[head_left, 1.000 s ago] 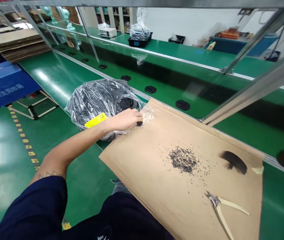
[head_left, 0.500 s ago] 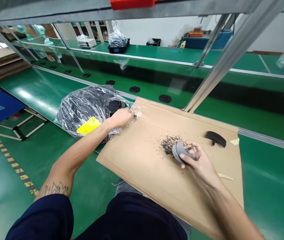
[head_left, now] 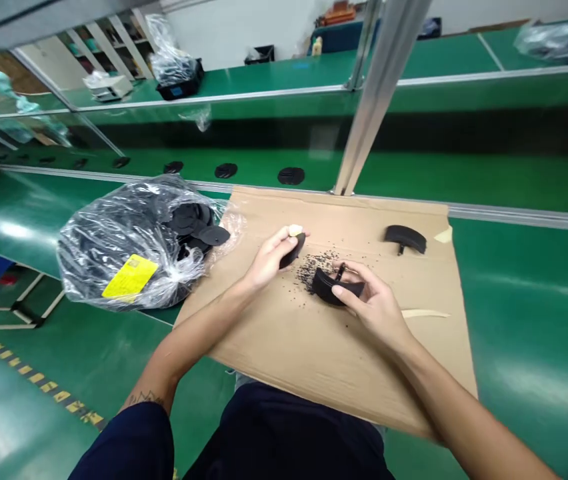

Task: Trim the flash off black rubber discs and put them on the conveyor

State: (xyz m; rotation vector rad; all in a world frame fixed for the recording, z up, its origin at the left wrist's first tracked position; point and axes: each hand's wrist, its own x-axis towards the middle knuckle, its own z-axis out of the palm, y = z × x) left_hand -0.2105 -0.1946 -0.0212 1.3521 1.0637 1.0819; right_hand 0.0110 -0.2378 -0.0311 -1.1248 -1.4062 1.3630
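Held in my left hand (head_left: 269, 259) is a flat black disc (head_left: 292, 253), seen nearly edge-on; something small and whitish-yellow shows at the fingertips. My right hand (head_left: 377, 300) grips a curved black part (head_left: 328, 288) with a short peg sticking up from its inner side. The two pieces are close together but apart, above a scatter of tiny black bits (head_left: 309, 272) on a cardboard sheet (head_left: 274, 353). To the left, a clear plastic bag (head_left: 99, 243) with a yellow label lies with its mouth open, showing several black discs (head_left: 191, 220).
A second curved black part (head_left: 405, 238) rests on the cardboard at the right, near a tan strip (head_left: 427, 313). More black discs (head_left: 291, 175) lie in a row beyond the metal rail. An upright metal post (head_left: 371, 100) stands behind the cardboard.
My left hand has come away from the bag, moving right with a black disc in it. My right hand has turned the curved part, whose dark outer face now shows. The view has shifted right.
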